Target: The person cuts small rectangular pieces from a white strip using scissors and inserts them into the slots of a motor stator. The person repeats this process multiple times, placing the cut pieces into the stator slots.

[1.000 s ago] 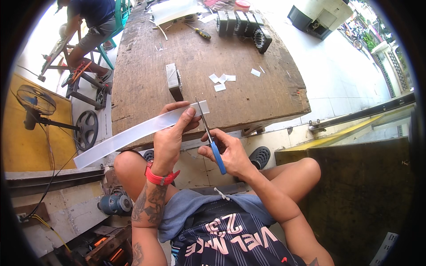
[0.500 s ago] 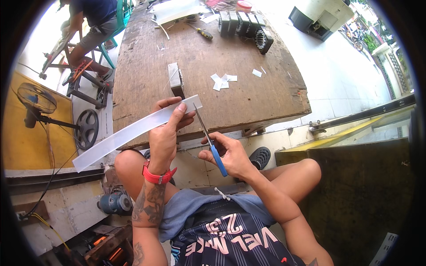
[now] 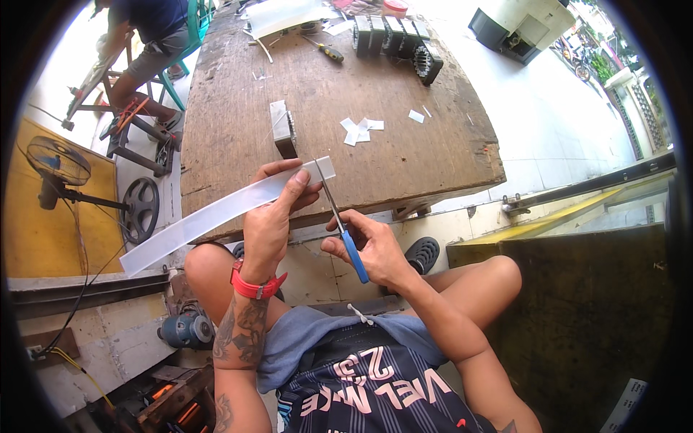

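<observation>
Far left, a fan before a yellow panel, and here's the strip, pale and translucent, slanting up to the right over the near edge of the bench! The left hand has its grip pinched on the strip near the right end, thumb on top. Just beyond those fingers, a block stands on the wood. Now the scissors, blades crossing the strip's end, blue handle in the right hand's grip; white scraps lie beyond, toothed blocks behind them
</observation>
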A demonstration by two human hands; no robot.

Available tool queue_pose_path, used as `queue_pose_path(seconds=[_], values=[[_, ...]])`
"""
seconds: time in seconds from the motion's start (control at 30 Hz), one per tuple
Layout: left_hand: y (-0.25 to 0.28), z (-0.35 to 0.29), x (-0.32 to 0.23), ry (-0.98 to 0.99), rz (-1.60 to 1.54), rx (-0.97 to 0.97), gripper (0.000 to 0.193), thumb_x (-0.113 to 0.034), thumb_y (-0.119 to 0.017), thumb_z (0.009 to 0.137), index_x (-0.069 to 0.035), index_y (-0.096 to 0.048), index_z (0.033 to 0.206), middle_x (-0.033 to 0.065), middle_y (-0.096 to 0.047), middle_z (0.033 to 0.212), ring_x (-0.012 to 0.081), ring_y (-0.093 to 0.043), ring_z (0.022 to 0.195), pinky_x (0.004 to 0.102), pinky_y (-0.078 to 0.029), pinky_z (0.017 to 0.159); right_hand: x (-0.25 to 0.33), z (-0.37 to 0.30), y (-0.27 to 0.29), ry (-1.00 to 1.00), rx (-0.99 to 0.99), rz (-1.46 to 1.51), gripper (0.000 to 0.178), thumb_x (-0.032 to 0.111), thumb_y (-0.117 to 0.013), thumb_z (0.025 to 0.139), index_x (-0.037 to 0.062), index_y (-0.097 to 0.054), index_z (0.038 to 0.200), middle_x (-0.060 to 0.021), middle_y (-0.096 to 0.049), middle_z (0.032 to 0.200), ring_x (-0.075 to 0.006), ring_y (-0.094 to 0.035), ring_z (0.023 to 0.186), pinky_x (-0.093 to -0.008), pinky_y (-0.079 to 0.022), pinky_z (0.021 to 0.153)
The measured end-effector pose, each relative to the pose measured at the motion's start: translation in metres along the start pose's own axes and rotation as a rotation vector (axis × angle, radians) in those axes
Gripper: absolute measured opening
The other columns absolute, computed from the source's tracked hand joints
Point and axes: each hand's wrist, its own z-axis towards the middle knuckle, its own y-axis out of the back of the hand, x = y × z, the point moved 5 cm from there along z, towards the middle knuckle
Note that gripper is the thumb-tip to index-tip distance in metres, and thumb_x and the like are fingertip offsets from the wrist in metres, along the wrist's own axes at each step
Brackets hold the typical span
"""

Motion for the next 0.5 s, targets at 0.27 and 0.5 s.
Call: queue_pose_path(seconds=[0.27,0.5], values=[[0.000,-0.001,0.006,0.056,0.026,0.025,0.034,-0.017,-0.074,0.102,0.001,-0.062,0.128,0.0154,-0.073,0.115,0.0217,-0.077,0.101,0.0321,-0.064,0.090,-0.004,0.002,0.000,-0.012,-0.021,0.056,0.053,0.047,-0.087,0.089,-0.0003,-0.072,0.108,-0.0010,-0.060,0.065,-0.0070,-0.049,0.063,-0.0275,-0.039,0.056],[0.029,0.013,-0.019,-0.012,0.219,0.007,0.041,-0.007,-0.073,0.097,0.004,-0.054,0.131,0.0155,-0.071,0.107,0.0223,-0.077,0.089,0.0304,-0.065,0.078,0.037,-0.006,0.038,0.096,-0.183,-0.301,0.051,0.030,-0.086,0.092,0.0042,-0.059,0.127,-0.0059,-0.066,0.080,-0.0144,-0.063,0.068,-0.0309,-0.052,0.064]])
